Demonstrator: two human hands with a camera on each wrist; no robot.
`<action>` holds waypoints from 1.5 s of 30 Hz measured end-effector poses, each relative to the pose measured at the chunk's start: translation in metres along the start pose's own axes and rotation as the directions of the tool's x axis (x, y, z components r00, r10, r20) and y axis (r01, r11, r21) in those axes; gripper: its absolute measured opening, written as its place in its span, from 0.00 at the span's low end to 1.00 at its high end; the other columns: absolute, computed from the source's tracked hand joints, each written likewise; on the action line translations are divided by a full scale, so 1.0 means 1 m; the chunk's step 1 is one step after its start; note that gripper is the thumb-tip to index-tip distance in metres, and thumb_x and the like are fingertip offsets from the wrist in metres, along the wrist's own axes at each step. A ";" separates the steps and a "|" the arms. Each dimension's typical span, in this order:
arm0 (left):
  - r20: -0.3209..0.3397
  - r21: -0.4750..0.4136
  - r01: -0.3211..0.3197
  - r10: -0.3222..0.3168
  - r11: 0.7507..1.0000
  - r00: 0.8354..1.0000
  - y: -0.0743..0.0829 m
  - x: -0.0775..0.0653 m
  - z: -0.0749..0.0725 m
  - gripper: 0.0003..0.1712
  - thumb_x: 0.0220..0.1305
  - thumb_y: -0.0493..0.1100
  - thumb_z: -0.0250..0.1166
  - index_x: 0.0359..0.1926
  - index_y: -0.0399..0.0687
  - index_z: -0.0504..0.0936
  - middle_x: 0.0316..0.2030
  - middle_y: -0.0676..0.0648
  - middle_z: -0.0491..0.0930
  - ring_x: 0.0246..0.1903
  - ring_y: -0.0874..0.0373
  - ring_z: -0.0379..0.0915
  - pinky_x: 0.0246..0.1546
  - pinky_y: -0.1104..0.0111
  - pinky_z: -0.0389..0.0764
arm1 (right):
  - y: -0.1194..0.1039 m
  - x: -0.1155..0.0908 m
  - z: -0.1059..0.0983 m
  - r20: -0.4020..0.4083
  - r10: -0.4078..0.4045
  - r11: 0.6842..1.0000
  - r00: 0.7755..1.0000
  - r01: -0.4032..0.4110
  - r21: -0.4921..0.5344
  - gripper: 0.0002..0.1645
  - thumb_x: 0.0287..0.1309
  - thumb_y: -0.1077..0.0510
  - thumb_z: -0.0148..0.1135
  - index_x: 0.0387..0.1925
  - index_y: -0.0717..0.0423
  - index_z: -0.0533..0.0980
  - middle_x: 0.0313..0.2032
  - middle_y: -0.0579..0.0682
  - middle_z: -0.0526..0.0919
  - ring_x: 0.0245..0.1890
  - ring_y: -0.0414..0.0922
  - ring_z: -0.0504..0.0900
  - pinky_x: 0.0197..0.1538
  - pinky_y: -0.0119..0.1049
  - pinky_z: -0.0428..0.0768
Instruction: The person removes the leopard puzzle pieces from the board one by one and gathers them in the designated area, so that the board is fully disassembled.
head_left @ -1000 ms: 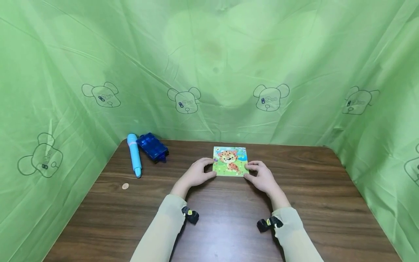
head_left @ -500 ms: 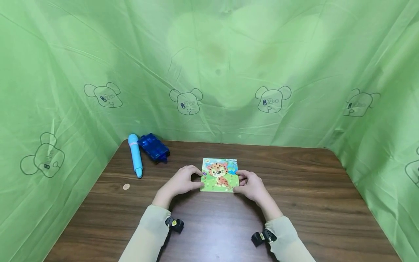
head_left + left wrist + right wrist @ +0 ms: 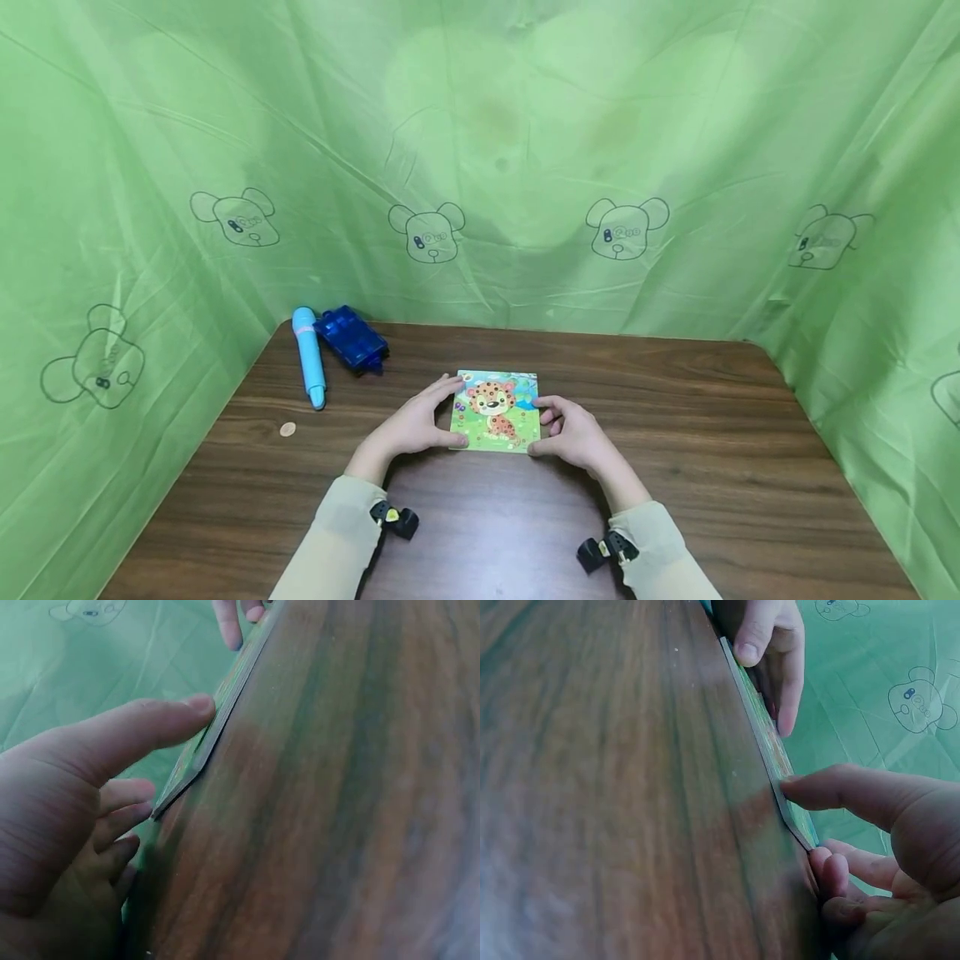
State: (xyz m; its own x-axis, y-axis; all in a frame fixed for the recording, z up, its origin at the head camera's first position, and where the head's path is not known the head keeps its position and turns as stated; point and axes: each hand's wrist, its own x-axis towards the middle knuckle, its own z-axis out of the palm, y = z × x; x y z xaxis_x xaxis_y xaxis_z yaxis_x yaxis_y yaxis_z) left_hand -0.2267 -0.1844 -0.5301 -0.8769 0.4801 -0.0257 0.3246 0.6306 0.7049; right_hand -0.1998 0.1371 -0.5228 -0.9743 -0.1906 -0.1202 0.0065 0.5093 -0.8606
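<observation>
A thin square picture board (image 3: 497,412) with a cartoon leopard on green and blue lies on the brown wooden table. At its left side is my left hand (image 3: 411,423), its thumb on the near left corner and fingers along the far left part. My right hand (image 3: 573,433) holds the opposite side, thumb at the near right corner, other fingers against the right edge. In the left wrist view the left thumb (image 3: 176,720) lies on top of the board's rim. The right thumb (image 3: 825,786) touches the rim in the right wrist view. Some fingertips are hidden.
At the table's back left lie a light blue microphone-shaped stick (image 3: 309,358) and a dark blue translucent case (image 3: 352,337). A small pale disc (image 3: 287,429) sits nearer on the left. Green cloth (image 3: 517,283) with bear-head outlines hangs round the table's back and sides.
Both hands have slid the picture board nearer and to the left, mostly in the first half second. Lately the left fingers have shifted up toward its far left corner.
</observation>
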 end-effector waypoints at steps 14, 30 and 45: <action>0.039 0.006 -0.056 0.056 0.998 0.998 -0.018 -0.001 -0.003 0.61 0.60 0.62 0.83 0.85 0.46 0.64 0.85 0.45 0.58 0.86 0.42 0.45 0.84 0.41 0.38 | -0.002 0.041 0.011 -0.150 -0.054 0.998 0.987 0.047 -0.049 0.27 0.60 0.56 0.80 0.59 0.60 0.84 0.44 0.51 0.87 0.40 0.46 0.83 0.45 0.40 0.82; 0.017 0.026 -0.067 0.067 0.997 0.998 -0.013 -0.002 -0.007 0.61 0.58 0.62 0.84 0.84 0.45 0.65 0.85 0.45 0.59 0.85 0.44 0.47 0.85 0.42 0.38 | 0.002 0.057 0.015 -0.184 0.024 1.000 0.983 -0.020 0.023 0.28 0.55 0.58 0.84 0.57 0.59 0.85 0.42 0.50 0.85 0.39 0.44 0.80 0.44 0.35 0.79; 0.019 0.041 -0.056 0.055 0.998 0.998 -0.015 0.001 -0.006 0.62 0.57 0.62 0.84 0.84 0.45 0.65 0.85 0.45 0.58 0.86 0.45 0.47 0.85 0.45 0.37 | 0.004 0.060 0.011 -0.142 0.007 0.994 0.990 0.009 0.110 0.28 0.54 0.64 0.84 0.57 0.64 0.84 0.39 0.51 0.79 0.36 0.41 0.75 0.39 0.29 0.75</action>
State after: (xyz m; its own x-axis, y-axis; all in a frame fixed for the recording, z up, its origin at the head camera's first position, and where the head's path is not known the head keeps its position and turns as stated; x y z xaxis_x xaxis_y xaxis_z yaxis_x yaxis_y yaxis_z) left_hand -0.2341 -0.1971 -0.5370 -0.8505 0.5260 -0.0001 0.3876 0.6270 0.6757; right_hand -0.2562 0.1183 -0.5391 -0.9963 -0.0665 -0.0547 0.0225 0.4123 -0.9108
